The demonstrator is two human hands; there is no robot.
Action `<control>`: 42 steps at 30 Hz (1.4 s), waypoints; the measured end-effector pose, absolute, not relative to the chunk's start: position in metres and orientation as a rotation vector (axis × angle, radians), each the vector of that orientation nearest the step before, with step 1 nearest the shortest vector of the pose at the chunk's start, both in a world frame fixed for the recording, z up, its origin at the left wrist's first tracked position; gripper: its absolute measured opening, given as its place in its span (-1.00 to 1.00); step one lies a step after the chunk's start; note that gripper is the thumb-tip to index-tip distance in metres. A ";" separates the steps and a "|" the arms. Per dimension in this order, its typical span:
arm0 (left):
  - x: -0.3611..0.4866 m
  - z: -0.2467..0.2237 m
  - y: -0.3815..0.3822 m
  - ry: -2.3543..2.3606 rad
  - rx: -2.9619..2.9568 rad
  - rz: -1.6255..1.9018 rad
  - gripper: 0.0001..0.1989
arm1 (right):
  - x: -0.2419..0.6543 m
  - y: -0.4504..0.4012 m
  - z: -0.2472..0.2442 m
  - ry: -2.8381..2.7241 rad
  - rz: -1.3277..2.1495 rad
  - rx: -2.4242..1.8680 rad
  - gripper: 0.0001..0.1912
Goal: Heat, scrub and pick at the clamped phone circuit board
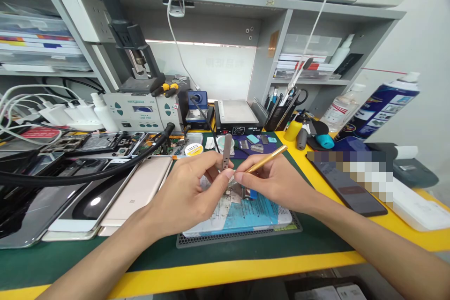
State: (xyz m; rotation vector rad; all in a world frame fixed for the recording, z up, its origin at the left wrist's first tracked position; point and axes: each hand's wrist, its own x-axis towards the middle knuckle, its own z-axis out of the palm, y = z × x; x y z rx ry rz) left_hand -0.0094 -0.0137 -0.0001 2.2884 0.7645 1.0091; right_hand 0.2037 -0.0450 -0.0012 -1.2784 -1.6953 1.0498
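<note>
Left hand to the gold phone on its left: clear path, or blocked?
Probably yes, once freed. The left hand holds grey tweezers now, but the gold phone lies face down right beside it, top bare; only the black hose crosses its far edge.

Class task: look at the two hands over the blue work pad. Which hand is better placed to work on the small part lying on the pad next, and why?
Probably the right hand: it grips the gold tool like a pen, tip down toward the small part on the blue work pad. The left hand holds grey tweezers pointing upward.
</note>
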 end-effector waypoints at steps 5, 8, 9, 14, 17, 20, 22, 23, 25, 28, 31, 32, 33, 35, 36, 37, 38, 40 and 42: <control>-0.010 0.000 -0.014 0.781 2.274 0.993 -0.89 | 0.204 -0.045 -0.002 -1.694 1.046 -1.298 -0.86; -0.010 0.000 -0.014 0.778 2.274 0.991 -0.89 | 0.204 -0.044 -0.002 -1.699 1.037 -1.310 -0.86; -0.010 0.000 -0.014 0.781 2.274 0.991 -0.88 | 0.204 -0.044 -0.002 -1.701 1.035 -1.312 -0.85; -0.010 0.000 -0.014 0.782 2.266 0.988 -0.89 | 0.203 -0.044 -0.001 -1.709 1.031 -1.322 -0.83; -0.011 0.000 -0.014 0.776 2.280 0.988 -0.89 | 0.203 -0.044 -0.001 -1.709 1.020 -1.322 -0.83; -0.011 0.000 -0.014 0.775 2.291 0.984 -0.88 | 0.203 -0.043 -0.001 -1.718 0.991 -1.326 -0.84; -0.011 0.000 -0.014 0.784 2.296 0.985 -0.87 | 0.204 -0.042 0.000 -1.732 0.978 -1.322 -0.85; -0.012 0.000 -0.014 0.787 2.298 0.986 -0.86 | 0.204 -0.042 0.000 -1.738 0.976 -1.319 -0.85; -0.012 0.001 -0.014 0.787 2.303 0.982 -0.84 | 0.204 -0.042 0.001 -1.744 0.976 -1.316 -0.85; -0.012 0.000 -0.014 0.782 2.307 0.969 -0.84 | 0.204 -0.041 0.002 -1.753 0.963 -1.312 -0.85; -0.013 0.000 -0.014 0.792 2.302 0.965 -0.85 | 0.204 -0.041 0.004 -1.755 0.968 -1.302 -0.87; -0.013 -0.001 -0.013 0.797 2.299 0.963 -0.86 | 0.203 -0.041 0.004 -1.750 0.976 -1.300 -0.88; -0.013 -0.001 -0.013 0.802 2.295 0.961 -0.86 | 0.203 -0.041 0.004 -1.746 0.982 -1.297 -0.88; -0.013 -0.001 -0.013 0.809 2.289 0.957 -0.87 | 0.204 -0.040 0.003 -1.742 0.988 -1.295 -0.89; -0.013 -0.001 -0.012 0.811 2.286 0.957 -0.86 | 0.204 -0.040 0.003 -1.741 0.989 -1.299 -0.89; -0.013 -0.001 -0.012 0.815 2.284 0.959 -0.86 | 0.204 -0.040 0.003 -1.740 0.987 -1.302 -0.90; -0.012 -0.001 -0.012 0.819 2.283 0.963 -0.86 | 0.205 -0.040 0.003 -1.740 0.982 -1.304 -0.90; -0.012 0.000 -0.013 0.823 2.283 0.968 -0.85 | 0.205 -0.040 0.004 -1.739 0.979 -1.308 -0.90; -0.012 0.000 -0.013 0.823 2.285 0.971 -0.85 | 0.205 -0.040 0.004 -1.738 0.979 -1.316 -0.89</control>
